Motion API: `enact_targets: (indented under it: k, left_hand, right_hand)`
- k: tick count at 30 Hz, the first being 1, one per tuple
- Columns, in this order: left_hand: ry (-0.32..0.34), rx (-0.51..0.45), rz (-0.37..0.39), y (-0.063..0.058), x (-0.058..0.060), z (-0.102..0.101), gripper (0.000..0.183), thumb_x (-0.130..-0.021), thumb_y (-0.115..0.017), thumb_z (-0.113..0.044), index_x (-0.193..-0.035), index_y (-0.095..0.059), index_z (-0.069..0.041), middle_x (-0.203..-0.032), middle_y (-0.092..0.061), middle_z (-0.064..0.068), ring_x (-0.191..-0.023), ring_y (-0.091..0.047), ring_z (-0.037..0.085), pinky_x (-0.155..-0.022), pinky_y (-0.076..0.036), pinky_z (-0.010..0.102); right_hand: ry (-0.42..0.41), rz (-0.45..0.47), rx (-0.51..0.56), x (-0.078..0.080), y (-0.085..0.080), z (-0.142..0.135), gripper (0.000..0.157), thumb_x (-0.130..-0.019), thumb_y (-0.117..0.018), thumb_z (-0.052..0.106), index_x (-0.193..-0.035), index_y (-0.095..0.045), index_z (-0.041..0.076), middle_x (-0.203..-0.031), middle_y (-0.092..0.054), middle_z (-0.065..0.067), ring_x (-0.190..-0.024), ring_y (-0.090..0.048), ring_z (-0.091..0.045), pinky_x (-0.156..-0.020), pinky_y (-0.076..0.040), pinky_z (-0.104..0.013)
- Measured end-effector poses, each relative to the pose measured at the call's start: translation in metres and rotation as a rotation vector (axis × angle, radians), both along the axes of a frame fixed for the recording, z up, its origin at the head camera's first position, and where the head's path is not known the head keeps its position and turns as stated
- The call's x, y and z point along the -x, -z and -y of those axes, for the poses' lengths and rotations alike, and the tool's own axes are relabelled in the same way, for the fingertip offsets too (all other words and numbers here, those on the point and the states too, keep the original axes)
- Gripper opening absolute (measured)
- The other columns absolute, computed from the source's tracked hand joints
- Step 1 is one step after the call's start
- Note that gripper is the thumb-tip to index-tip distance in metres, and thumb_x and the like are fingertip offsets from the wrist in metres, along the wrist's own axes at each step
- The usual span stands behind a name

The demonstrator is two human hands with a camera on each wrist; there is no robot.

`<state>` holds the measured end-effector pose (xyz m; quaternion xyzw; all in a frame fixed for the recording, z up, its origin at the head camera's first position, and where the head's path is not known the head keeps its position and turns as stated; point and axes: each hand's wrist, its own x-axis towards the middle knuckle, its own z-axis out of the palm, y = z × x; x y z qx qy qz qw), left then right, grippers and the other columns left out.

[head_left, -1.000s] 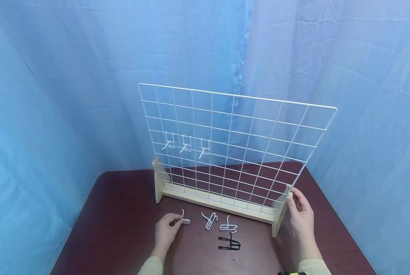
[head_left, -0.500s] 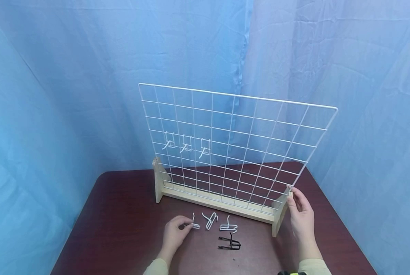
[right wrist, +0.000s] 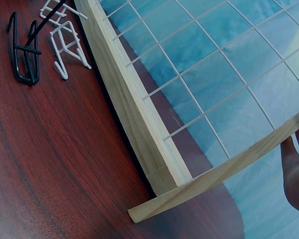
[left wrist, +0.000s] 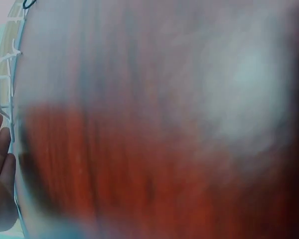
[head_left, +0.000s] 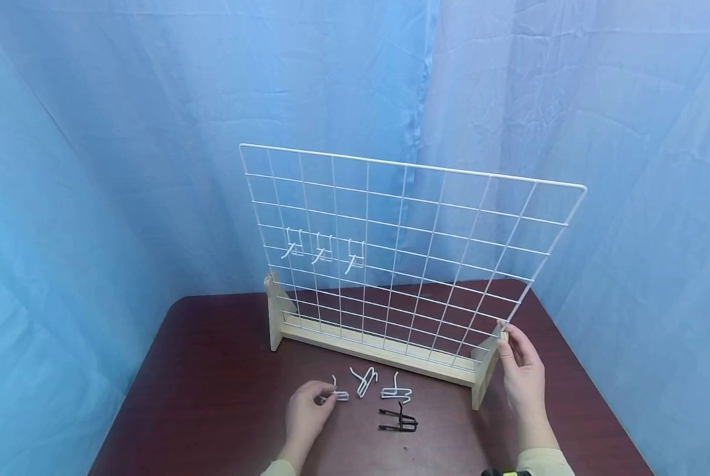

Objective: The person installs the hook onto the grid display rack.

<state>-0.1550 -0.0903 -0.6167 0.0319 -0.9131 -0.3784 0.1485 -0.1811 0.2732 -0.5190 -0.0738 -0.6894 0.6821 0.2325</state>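
Observation:
My left hand (head_left: 309,411) pinches a small white wire hook (head_left: 342,396) low over the table or touching it; I cannot tell which. In the left wrist view only part of that hand (left wrist: 1,172) shows, at the left edge. My right hand (head_left: 524,378) grips the right wooden end piece (head_left: 482,380) of a stand, thumb in front and fingers behind. The stand carries a white wire grid panel (head_left: 411,165). Three white hooks hang on the panel's left half, among them a middle hook (head_left: 322,254).
Beside the left hand lie two more white hooks, one tilted (head_left: 364,383) and one flat (head_left: 395,395). Nearer the front is a black hook (head_left: 400,423). The stand's wooden base (head_left: 379,359) crosses the dark red table (head_left: 212,370). Blue curtains (head_left: 153,165) surround it.
My left hand has moved right and a little toward the front edge with the white hook, nearer the other loose hooks. The right hand stays on the stand.

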Motion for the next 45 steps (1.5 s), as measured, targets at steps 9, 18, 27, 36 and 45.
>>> enact_targets:
  k: [9, 18, 27, 36, 45]
  left_hand:
    - [0.012, -0.007, -0.040, -0.003, -0.013, -0.009, 0.020, -0.069, -0.079, -0.027, -0.087, -0.073, -0.026, -0.087, -0.065, -0.017, -0.079, -0.060, 0.004, -0.069, -0.049, 0.028]
    - [0.022, -0.023, -0.021, -0.007, -0.023, -0.012, 0.022, -0.069, -0.079, -0.027, -0.091, -0.073, -0.025, -0.087, -0.066, -0.016, -0.081, -0.061, 0.004, -0.074, -0.049, 0.032]
    - [0.080, -0.083, -0.089, -0.008, -0.029, -0.008, 0.023, -0.070, -0.079, -0.022, -0.092, -0.073, -0.024, -0.094, -0.067, -0.016, -0.088, -0.063, 0.007, -0.078, -0.050, 0.033]
    - [0.109, -0.138, -0.137, -0.013, -0.026, -0.005, 0.025, -0.070, -0.079, -0.018, -0.095, -0.073, -0.019, -0.092, -0.067, -0.016, -0.087, -0.062, 0.007, -0.079, -0.050, 0.032]
    - [0.176, -0.155, -0.194, -0.012, -0.013, 0.010, 0.025, -0.072, -0.079, -0.015, -0.096, -0.073, -0.017, -0.093, -0.066, -0.016, -0.090, -0.061, 0.007, -0.082, -0.049, 0.032]
  right_hand:
    - [-0.001, -0.006, 0.007, 0.000, -0.001, 0.000, 0.035, -0.092, -0.054, 0.007, -0.127, -0.052, 0.002, -0.128, -0.055, -0.002, -0.115, -0.049, -0.007, -0.088, -0.041, -0.011]
    - [-0.010, 0.010, -0.009, -0.010, -0.022, 0.011, 0.035, -0.092, -0.052, 0.004, -0.127, -0.051, -0.002, -0.130, -0.053, -0.006, -0.116, -0.049, -0.008, -0.088, -0.041, -0.011]
    - [-0.007, 0.014, 0.018, -0.003, -0.007, 0.003, 0.035, -0.092, -0.053, 0.004, -0.127, -0.051, 0.000, -0.129, -0.054, -0.003, -0.115, -0.049, -0.007, -0.087, -0.041, -0.011]
    - [0.000, 0.001, -0.008, 0.000, 0.001, 0.000, 0.035, -0.093, -0.053, 0.008, -0.127, -0.052, 0.003, -0.129, -0.054, -0.001, -0.116, -0.049, -0.007, -0.088, -0.041, -0.012]
    - [-0.001, -0.002, -0.027, -0.001, -0.001, 0.000, 0.035, -0.093, -0.053, 0.008, -0.127, -0.052, 0.003, -0.129, -0.054, -0.002, -0.115, -0.049, -0.007, -0.088, -0.041, -0.011]
